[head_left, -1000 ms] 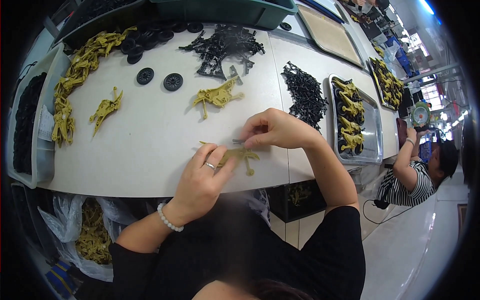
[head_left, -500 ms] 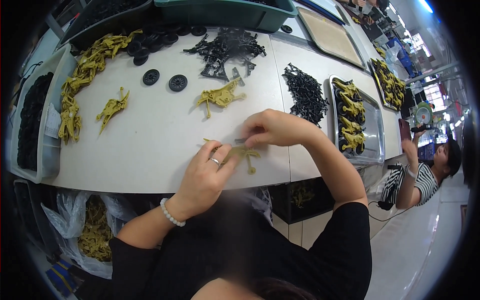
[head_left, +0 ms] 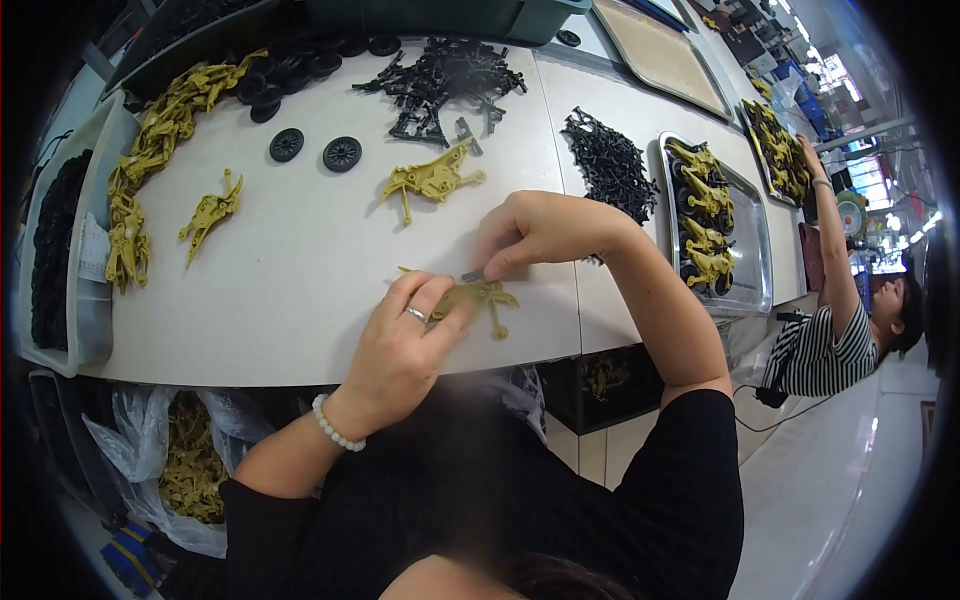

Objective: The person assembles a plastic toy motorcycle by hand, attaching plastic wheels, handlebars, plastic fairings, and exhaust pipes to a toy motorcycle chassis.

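Branched yellow part point(head_left: 490, 296), partly covered

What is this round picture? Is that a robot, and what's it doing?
No robot! It's a person's bare left hand and right hand, seen by a wide camera worn on their head, looking down. That lens bends straight edges. On the pale table lie black wheels, small black parts and yellow pieces. The left hand's grip is on another yellow piece. The right fingertips are at a small dark piece; blur hides whether they pinch it.

Black short-sleeved top point(head_left: 570, 485), beaded bracelet point(head_left: 331, 430), silver ring point(head_left: 415, 313)
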Motion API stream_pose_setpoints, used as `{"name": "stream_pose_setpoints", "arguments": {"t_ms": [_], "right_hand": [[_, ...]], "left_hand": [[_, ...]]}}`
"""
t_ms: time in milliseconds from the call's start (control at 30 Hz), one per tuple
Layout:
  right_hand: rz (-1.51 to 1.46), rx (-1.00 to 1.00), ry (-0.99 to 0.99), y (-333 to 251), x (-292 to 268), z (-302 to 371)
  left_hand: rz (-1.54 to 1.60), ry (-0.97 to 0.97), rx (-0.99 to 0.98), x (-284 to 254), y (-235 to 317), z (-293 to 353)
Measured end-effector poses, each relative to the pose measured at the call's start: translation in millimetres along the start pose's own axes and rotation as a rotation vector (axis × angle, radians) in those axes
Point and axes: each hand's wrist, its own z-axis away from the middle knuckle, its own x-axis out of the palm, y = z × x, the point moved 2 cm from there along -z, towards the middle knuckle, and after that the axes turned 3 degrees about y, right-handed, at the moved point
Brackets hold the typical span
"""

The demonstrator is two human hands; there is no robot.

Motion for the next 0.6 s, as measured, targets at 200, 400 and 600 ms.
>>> {"name": "stream_pose_setpoints", "arguments": {"t_ms": [200, 400, 600], "right_hand": [[-0.002, -0.019, 0.048, 2.1, 6.4, 6.7], [-0.012, -0.018, 0.069, 3.9, 5.7, 7.7], [-0.066, 0.003, 0.05, 0.9, 3.8, 9.2]], "left_hand": [[-0.001, -0.007, 0.008, 0.9, -2.2, 0.7], [-0.002, -0.012, 0.006, 0.1, -0.6, 0.2], [-0.019, -0.004, 0.026, 0.7, -2.1, 0.4]]}}
